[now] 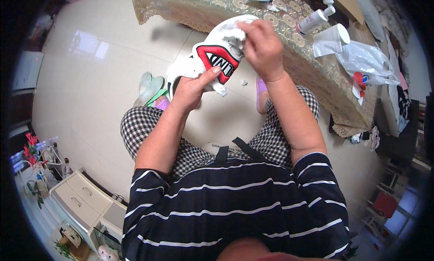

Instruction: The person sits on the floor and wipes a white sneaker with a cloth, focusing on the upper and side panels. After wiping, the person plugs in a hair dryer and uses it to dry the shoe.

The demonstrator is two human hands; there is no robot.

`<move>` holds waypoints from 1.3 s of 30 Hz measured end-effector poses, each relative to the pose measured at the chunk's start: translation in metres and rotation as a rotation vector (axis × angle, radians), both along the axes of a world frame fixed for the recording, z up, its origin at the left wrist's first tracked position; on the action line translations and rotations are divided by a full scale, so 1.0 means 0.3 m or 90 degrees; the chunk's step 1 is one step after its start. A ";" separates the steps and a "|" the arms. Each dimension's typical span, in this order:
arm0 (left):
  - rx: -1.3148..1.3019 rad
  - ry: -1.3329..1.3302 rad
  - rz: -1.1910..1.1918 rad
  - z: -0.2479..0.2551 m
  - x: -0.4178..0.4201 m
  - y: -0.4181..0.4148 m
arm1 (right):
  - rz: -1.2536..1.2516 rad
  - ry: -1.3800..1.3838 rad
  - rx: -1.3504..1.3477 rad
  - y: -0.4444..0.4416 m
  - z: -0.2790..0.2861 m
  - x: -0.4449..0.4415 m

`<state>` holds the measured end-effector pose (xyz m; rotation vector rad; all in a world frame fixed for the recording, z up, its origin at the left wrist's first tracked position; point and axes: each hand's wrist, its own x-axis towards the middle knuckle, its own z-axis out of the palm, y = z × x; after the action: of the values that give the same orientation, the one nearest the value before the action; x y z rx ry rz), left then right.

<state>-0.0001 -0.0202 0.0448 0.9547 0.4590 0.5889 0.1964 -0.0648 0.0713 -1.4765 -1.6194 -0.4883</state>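
Observation:
A white cap is held up over the floor between my knees. Red embroidered lips with black-and-white lettering decorate it. My left hand grips it from below, with the thumb pressed on the lip patch. My right hand is pinched around what looks like a crumpled white tissue, held against the upper part of the cap. The right fingers are slightly blurred and hide part of that white surface. A small white end pokes out below my left thumb; I cannot tell if it is tissue or strap.
A low table with a floral cloth runs along the right. On it are a white pump bottle, a white paper roll and a plastic bag. A crumpled tissue scrap lies on the floor. A drawer cabinet stands lower left.

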 end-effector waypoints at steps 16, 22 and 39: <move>0.417 0.296 0.000 0.004 0.000 -0.022 | 0.058 0.264 -0.056 -0.019 0.020 0.057; 0.660 0.310 -0.041 -0.097 -0.001 -0.023 | 0.222 0.149 -0.223 -0.017 0.003 0.003; 0.787 0.590 -0.132 0.004 -0.040 -0.002 | 0.298 0.139 -0.280 -0.061 0.002 -0.009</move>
<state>-0.0121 -0.0208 0.0460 2.4599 0.8100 0.1432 0.1938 -0.0830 0.0719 -1.3276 -1.8880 0.3002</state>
